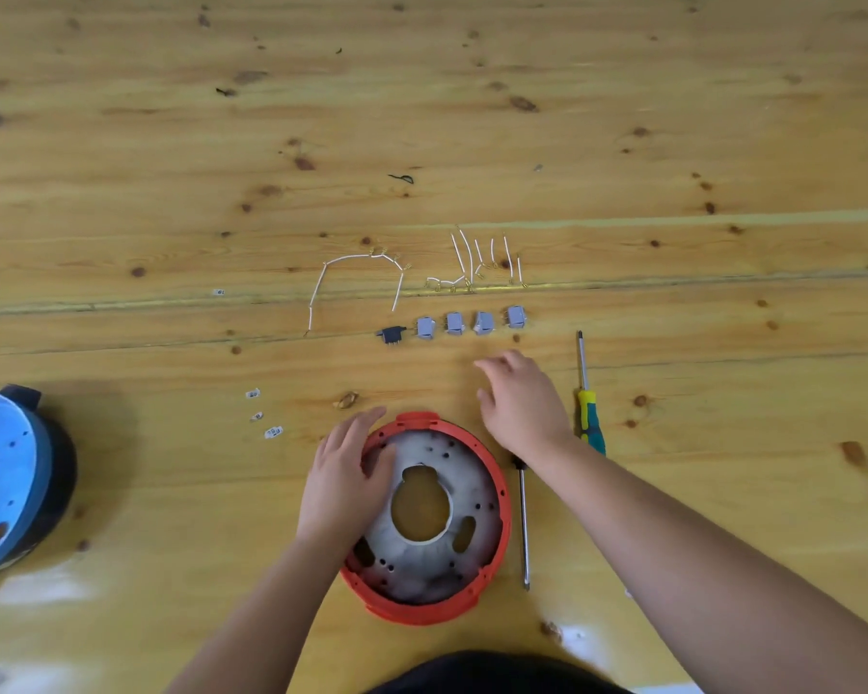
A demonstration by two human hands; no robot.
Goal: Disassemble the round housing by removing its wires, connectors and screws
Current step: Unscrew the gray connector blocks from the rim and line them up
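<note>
Red-rimmed round housing (424,523) sits under my left hand (344,473), fingers flat on it; my right hand (519,403), spread and empty, could scatter the grey connectors (469,324) just beyond.

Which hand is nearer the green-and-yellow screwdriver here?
The right. The right hand hovers open just beside the green-and-yellow screwdriver, apart from it. The left hand rests on the round housing, on the far side from the tool.
</note>
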